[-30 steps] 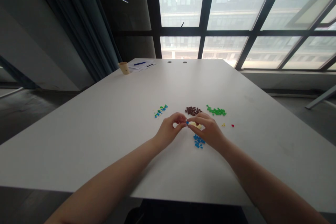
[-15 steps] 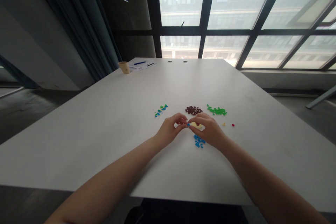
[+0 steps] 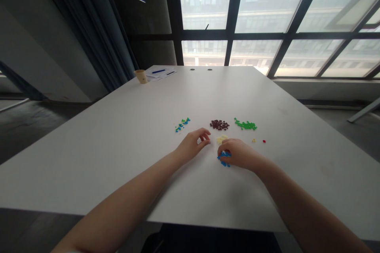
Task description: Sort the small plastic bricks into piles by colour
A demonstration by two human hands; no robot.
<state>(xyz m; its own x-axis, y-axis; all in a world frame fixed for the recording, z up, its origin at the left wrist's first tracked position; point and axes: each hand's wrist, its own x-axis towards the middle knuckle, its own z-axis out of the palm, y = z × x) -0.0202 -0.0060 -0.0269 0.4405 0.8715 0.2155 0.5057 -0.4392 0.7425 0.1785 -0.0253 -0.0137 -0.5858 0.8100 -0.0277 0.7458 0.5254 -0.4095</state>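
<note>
The right hand (image 3: pixel 237 154) curls over a pile of small blue plastic bricks (image 3: pixel 223 161) on the table (image 3: pixel 97 154), its grip unclear, the left hand (image 3: pixel 191 145) half open and seemingly empty just left of the pile, where a careless brush could scatter loose bricks.

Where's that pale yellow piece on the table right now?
In the head view, the pale yellow piece lies on the white table between the left hand and the right hand, just below the dark brown pile of small bricks.
</note>
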